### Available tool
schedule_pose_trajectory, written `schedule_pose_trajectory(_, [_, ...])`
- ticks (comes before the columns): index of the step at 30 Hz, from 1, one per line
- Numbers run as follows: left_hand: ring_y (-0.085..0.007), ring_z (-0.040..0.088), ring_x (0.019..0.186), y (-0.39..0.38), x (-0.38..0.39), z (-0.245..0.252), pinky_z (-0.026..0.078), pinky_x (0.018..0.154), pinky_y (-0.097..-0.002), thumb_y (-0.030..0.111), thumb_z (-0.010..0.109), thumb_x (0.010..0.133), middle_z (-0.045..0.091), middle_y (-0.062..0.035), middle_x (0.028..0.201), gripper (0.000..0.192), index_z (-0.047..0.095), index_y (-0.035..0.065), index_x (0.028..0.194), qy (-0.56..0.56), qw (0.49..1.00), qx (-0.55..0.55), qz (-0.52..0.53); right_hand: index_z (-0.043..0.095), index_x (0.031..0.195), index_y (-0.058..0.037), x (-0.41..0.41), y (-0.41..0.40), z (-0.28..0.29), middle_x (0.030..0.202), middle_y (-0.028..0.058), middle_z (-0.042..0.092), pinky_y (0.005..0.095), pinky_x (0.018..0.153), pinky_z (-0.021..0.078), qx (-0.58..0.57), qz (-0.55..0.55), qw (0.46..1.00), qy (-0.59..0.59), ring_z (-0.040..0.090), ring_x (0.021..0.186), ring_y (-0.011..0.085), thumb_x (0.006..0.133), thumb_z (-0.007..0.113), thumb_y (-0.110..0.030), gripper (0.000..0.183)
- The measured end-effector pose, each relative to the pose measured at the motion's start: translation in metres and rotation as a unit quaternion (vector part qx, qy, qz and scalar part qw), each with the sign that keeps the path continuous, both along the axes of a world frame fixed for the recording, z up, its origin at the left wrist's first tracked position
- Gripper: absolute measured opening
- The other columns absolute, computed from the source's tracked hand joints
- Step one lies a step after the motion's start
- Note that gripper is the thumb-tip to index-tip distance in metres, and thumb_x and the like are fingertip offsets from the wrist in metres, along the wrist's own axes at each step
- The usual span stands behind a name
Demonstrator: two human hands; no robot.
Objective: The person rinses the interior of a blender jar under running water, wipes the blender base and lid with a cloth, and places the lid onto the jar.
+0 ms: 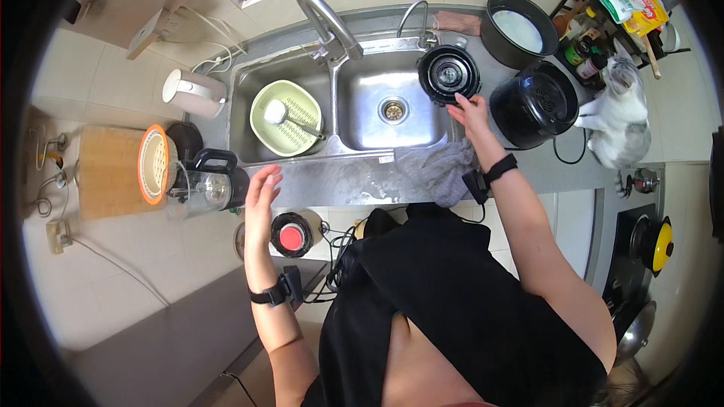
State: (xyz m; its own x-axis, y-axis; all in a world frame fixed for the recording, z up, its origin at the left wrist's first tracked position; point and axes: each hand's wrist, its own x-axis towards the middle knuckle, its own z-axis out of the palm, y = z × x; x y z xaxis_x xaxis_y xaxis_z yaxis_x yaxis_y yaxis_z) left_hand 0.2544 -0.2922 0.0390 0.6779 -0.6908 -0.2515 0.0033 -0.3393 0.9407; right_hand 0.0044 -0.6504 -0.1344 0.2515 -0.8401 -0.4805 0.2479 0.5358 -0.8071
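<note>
My right hand (471, 112) is at the near rim of a round black lid or basket-like part (449, 74), which lies at the right edge of the double sink; whether the fingers grip it cannot be told. Right of it a black rounded appliance (534, 104) stands on the counter. My left hand (264, 189) is raised at the counter's front edge, fingers apart, holding nothing, near a blender with a clear jug (212, 189). A pale green colander (285, 138) with a dark-handled brush (305, 126) in it sits in the left basin (243, 96).
A grey cloth (435, 169) drapes over the front edge. A cat (619, 110) sits at the right, a paw towards the black appliance. A dark pot (517, 31) stands behind. The curved faucet (328, 25) rises over the sink; a kettle (195, 93) stands left.
</note>
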Motion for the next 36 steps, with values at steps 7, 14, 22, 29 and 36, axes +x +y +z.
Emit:
schedule_pose_trajectory(7, [-0.0173, 0.049, 0.108, -0.052, -0.006, 0.016, 0.035, 0.092, -0.0312, 0.031, 0.043, 0.09, 0.053, -0.0073, 0.117, 0.037, 0.048, 0.0083, 0.119, -0.005, 0.99, 0.009, -0.14, 0.043, 0.101, -0.0022, 0.003, 0.037, 0.08, 0.099, 0.0093, 0.056, 0.0262, 0.068, 0.051, -0.342, 0.1, 0.928, 0.107, 0.06, 0.083, 0.0161, 0.072, 0.067, -0.003, 0.038])
schedule_pose_trajectory(14, [-0.0154, 0.05, 0.104, -0.104, -0.016, 0.002, 0.039, 0.087, -0.0282, 0.05, 0.039, 0.088, 0.051, -0.0092, 0.118, 0.064, 0.028, 0.0061, 0.134, 0.203, 0.962, -0.1, -0.156, 0.05, 0.099, -0.0058, 0.017, 0.053, 0.135, 0.108, 0.0119, 0.054, 0.0301, 0.071, 0.0517, -0.773, 0.113, 0.609, 0.137, 0.059, 0.091, 0.0272, 0.061, 0.063, 0.006, 0.043])
schedule_pose_trajectory(22, [-0.0039, 0.058, 0.072, -0.118, -0.021, 0.004, 0.048, 0.06, -0.0155, 0.032, 0.056, 0.084, 0.06, -0.0021, 0.091, 0.046, 0.044, 0.0008, 0.117, 0.248, 0.954, -0.084, -0.146, 0.05, 0.099, -0.0068, 0.035, 0.059, 0.153, 0.114, 0.0126, 0.053, 0.0324, 0.074, 0.0512, -0.826, 0.119, 0.54, 0.105, 0.058, 0.093, 0.029, 0.067, 0.058, 0.008, 0.036])
schedule_pose_trajectory(29, [-0.0078, 0.06, 0.072, -0.111, -0.021, -0.007, 0.051, 0.056, -0.0196, 0.02, 0.065, 0.077, 0.06, -0.0067, 0.09, 0.073, 0.023, -0.0074, 0.13, 0.212, 0.967, -0.122, -0.075, 0.051, 0.112, -0.0071, 0.052, 0.08, 0.166, 0.116, 0.0134, 0.051, 0.0335, 0.089, 0.0409, -0.65, 0.17, 0.726, 0.148, 0.05, 0.107, 0.0311, 0.069, 0.055, 0.011, 0.047])
schedule_pose_trajectory(36, [-0.0142, 0.059, 0.076, -0.113, -0.02, -0.03, 0.052, 0.054, -0.0242, 0.021, 0.067, 0.072, 0.057, -0.012, 0.092, 0.076, 0.025, -0.0086, 0.127, 0.053, 0.998, 0.005, 0.019, 0.04, 0.126, -0.0011, 0.069, 0.089, 0.18, 0.131, 0.0178, 0.038, 0.0388, 0.098, 0.0295, -0.698, 0.1, 0.687, 0.176, 0.034, 0.123, 0.0292, 0.084, 0.049, -0.019, 0.046])
